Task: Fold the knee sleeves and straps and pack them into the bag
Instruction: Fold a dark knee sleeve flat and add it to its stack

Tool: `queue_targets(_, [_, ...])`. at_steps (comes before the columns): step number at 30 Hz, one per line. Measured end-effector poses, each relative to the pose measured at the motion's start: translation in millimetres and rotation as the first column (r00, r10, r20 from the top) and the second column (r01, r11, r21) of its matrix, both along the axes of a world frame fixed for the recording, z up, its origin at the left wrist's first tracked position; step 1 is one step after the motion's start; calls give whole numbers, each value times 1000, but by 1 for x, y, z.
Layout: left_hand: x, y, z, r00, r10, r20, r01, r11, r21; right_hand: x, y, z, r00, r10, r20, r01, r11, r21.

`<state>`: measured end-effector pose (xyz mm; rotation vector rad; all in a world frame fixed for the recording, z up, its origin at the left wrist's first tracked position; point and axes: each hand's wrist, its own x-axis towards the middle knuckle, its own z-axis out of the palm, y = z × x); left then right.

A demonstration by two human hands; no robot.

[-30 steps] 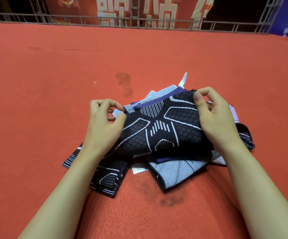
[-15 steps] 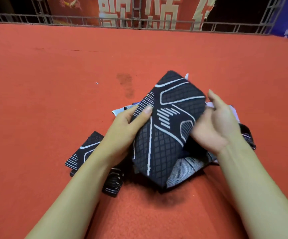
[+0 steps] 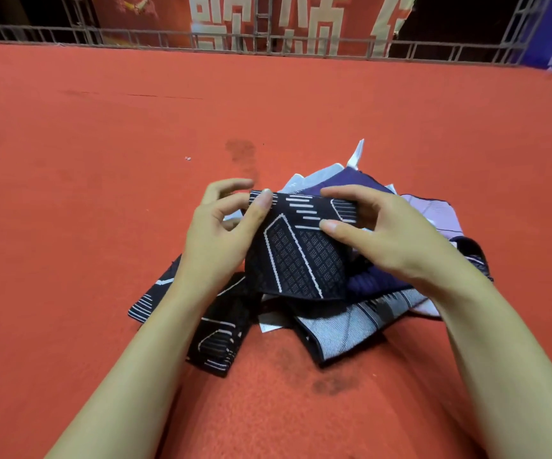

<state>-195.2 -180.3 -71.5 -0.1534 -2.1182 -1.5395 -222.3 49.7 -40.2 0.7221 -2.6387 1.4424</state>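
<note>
Nearest the camera, a dark stain [image 3: 332,385] marks the red carpet [image 3: 86,226], just in front of the pile of knee sleeves and straps. At the pile's near edge lie a grey striped sleeve [image 3: 344,326] and, to its left, a flat black piece with white lines [image 3: 215,339], partly under the left forearm. A small white tag [image 3: 269,324] shows between them.

Above the middle of the pile, both hands hold up a folded black knee sleeve [image 3: 297,253] with a white diamond pattern. The left hand [image 3: 216,240] pinches its upper left corner, thumb on the near face and fingers [image 3: 226,188] curled behind. The right hand [image 3: 390,236] grips its upper right edge between thumb and forefinger.

Behind the held sleeve, a purple piece [image 3: 344,183] and a pale lilac piece [image 3: 433,213] lie at the pile's far right, with a white strip [image 3: 357,154] sticking up.

Beyond the pile is another dark stain [image 3: 241,154], then a metal railing [image 3: 301,44] and a red banner [image 3: 301,18] with pale characters.
</note>
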Motion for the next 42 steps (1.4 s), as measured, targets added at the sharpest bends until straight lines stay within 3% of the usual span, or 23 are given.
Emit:
queue_targets(3, [4,1,2,993,-103,-63,103,995,0,2,0,5,979,-103,-177,132,978,162])
queue_targets(7, [9,6,7,985,-163,-63,167,983,70,5,2,7,958,-137,-253,177,974,144])
queue_targets(12, [7,6,4,948,-317,-40,318,925,206,3,-1,2,986,-166,-2,166,985,-54])
queue_targets(14, [4,8,0,945,-327,-21,325,924,203,2,-6,-3,974,-220,49,223,973,-59])
queue_targets(16, [2,10,-2,956,-294,-10,291,940,180,3,-11,-6,958,-222,179,252,954,-162])
queue_targets(18, [0,10,-3,969,-246,3,241,950,199,6,-15,-4,897,-98,431,259,907,-332])
queue_targets(20, [-1,8,-3,979,-198,41,182,953,241,7,-15,-6,824,68,563,187,904,-383])
queue_targets(23, [-2,4,-3,981,-132,141,90,957,276,6,-13,-10,814,163,557,79,919,-385])
queue_targets(25, [-1,3,-2,976,-114,185,61,960,273,6,-16,-9,838,112,534,148,895,-420])
queue_targets(28, [3,3,0,926,-291,239,163,882,442,6,-22,-8,828,38,559,310,800,-514])
queue_targets(30, [5,-1,-2,867,-442,231,287,820,495,5,-22,-8,823,4,568,340,797,-498])
queue_targets(32, [7,-5,-4,819,-531,216,415,810,415,6,-24,-9,826,-50,561,334,846,-415])
queue_targets(35, [6,-5,-6,851,-478,218,428,871,242,4,-24,-11,837,-154,524,347,891,-293])
queue_targets(39, [4,-6,-9,874,-432,223,376,891,254,5,-24,-9,828,-185,528,356,903,-241])
queue_targets(42, [2,-7,-8,879,-406,251,330,897,294,8,-19,-4,807,-53,589,251,933,-259])
